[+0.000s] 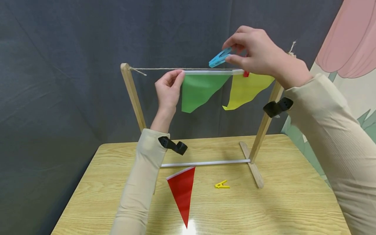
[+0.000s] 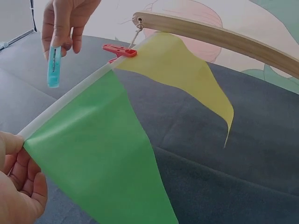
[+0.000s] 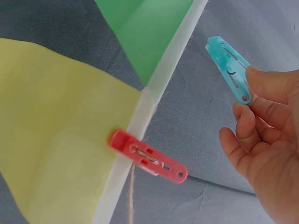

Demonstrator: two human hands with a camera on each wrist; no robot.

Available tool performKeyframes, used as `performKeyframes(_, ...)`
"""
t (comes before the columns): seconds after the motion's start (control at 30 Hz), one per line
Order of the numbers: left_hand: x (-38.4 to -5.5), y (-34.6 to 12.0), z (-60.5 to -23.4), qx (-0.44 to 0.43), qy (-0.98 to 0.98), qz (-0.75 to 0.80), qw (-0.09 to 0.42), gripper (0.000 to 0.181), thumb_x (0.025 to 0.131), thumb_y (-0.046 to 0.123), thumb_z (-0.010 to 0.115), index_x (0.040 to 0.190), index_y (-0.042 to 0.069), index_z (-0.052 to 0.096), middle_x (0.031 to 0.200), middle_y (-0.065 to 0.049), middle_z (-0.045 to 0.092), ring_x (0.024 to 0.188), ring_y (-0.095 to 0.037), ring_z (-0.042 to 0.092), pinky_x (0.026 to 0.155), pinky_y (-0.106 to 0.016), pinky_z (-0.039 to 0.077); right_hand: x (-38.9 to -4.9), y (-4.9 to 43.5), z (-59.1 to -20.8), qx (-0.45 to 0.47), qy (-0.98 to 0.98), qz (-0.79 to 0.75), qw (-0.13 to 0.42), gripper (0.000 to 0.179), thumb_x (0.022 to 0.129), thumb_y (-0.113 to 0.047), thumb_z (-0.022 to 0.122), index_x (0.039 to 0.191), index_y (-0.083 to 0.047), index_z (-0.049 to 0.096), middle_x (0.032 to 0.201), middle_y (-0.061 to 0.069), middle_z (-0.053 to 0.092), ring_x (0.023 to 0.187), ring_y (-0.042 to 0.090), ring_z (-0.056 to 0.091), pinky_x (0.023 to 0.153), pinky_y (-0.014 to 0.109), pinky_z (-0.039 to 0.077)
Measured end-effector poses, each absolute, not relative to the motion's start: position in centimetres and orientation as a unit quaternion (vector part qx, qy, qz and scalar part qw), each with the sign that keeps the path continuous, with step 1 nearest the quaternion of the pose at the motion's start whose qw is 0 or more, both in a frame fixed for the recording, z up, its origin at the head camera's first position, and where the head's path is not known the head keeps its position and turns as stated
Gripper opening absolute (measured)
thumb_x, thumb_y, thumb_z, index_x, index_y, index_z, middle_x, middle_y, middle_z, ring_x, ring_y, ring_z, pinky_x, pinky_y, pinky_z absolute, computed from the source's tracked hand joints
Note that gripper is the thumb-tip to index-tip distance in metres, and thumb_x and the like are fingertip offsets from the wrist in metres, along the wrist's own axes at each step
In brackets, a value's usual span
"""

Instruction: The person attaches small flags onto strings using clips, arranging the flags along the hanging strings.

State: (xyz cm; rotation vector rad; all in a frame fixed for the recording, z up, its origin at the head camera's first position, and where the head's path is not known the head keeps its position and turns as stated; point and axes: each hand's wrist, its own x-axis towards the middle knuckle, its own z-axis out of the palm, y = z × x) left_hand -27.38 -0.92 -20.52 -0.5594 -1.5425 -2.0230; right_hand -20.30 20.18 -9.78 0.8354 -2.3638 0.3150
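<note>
My left hand (image 1: 168,89) pinches the left top corner of a green pennant (image 1: 202,88), holding its white top band along a string (image 1: 158,69). Between thumb and fingers of my right hand (image 1: 255,50) is a blue clothespin (image 1: 219,58), above the string and apart from the pennant. A yellow pennant (image 1: 248,89) hangs to the right, its white band meeting the green one's. A red clothespin (image 3: 148,156) grips the yellow pennant's band near that meeting point. In the left wrist view the blue clothespin (image 2: 54,67) points downward.
Wooden posts (image 1: 133,94) hold the string at both ends, and a white rod (image 1: 205,163) joins them low down. On the table (image 1: 282,209) lie a red pennant (image 1: 182,194) and a yellow clothespin (image 1: 222,185). A dark curtain (image 1: 73,81) hangs behind.
</note>
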Motion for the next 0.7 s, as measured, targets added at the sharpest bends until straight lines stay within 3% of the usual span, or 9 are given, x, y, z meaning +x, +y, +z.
performKeyframes(0.27, -27.2, -0.5, -20.4, -0.199, -0.557, -0.762, 0.263, 0.015, 0.084, -0.001, 0.067, 0.093, -0.013, 0.067, 0.083, -0.013, 0.068, 0.062, -0.003, 0.052, 0.061, -0.018, 0.042, -20.7, 19.4, -9.2, 0.36, -0.876, 0.086, 0.309, 0.015, 0.082, 0.004, 0.066, 0.096, 0.008, 0.065, 0.088, 0.016, 0.054, 0.074, 0.023, 0.045, 0.066, 0.02, 0.033)
performKeyframes(0.7, -27.4, 0.0, -20.4, -0.175, -0.544, -0.779, 0.257, 0.016, 0.083, 0.0, 0.067, 0.094, -0.013, 0.067, 0.074, 0.001, 0.065, 0.062, -0.004, 0.052, 0.061, -0.018, 0.042, -21.4, 18.4, -8.6, 0.393, -0.864, 0.054, 0.309, 0.009, 0.079, 0.01, 0.064, 0.088, 0.008, 0.066, 0.08, 0.015, 0.055, 0.068, 0.02, 0.043, 0.063, 0.028, 0.035)
